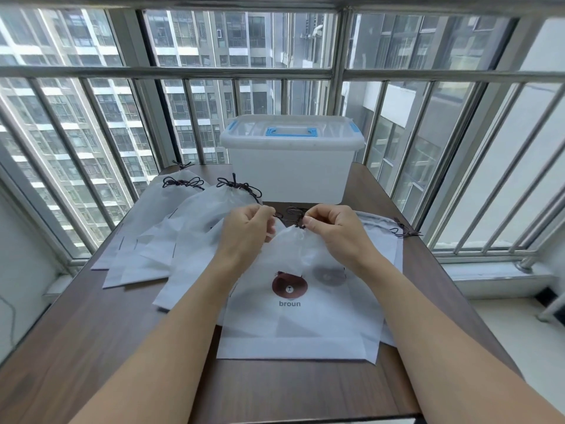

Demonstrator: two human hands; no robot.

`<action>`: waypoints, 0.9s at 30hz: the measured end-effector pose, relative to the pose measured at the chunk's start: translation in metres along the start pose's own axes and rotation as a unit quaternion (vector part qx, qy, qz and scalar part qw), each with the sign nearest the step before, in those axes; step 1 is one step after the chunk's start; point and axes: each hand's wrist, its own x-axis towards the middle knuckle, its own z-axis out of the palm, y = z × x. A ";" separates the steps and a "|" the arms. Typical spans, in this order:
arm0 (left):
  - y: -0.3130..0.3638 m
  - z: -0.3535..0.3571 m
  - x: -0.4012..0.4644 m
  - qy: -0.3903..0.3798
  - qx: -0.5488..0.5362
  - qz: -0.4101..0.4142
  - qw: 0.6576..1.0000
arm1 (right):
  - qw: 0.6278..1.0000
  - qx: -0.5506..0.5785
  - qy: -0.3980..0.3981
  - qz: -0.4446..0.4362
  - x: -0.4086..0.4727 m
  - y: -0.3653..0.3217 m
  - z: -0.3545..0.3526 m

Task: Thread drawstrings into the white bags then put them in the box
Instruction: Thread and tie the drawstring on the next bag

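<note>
A white bag [302,319] with a brown bear print and the word "broun" lies on the table in front of me, its top gathered. My left hand [247,231] and my right hand [333,231] each pinch the dark drawstring [290,214] at the bag's mouth, one on each side. Behind them stands the translucent white box [290,169] with blue latches and handle, its lid on. Several white bags [153,240] with tied dark drawstrings lie fanned out at the left. Another white bag [388,237] with a knotted string lies at the right under the front one.
The dark wooden table [91,347] stands against a metal window railing [165,71] with tall buildings outside. A white sill [489,276] runs along the right side. Bare tabletop shows at the near left and along the front edge.
</note>
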 end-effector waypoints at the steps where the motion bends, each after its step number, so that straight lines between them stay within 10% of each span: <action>1: -0.002 0.000 0.000 0.039 -0.004 0.033 0.999 | 1.000 0.003 0.000 0.001 0.000 -0.001 0.000; 4: -0.002 -0.008 -0.003 0.181 0.021 0.226 0.957 | 1.000 0.002 0.003 0.006 0.000 -0.002 0.001; 8: 0.001 -0.002 -0.012 0.100 0.130 0.426 0.890 | 1.000 -0.004 -0.001 -0.004 -0.002 -0.004 0.005; 27: -0.011 0.009 -0.003 -0.035 0.121 0.200 0.972 | 0.999 -0.016 -0.015 -0.048 -0.005 -0.006 0.007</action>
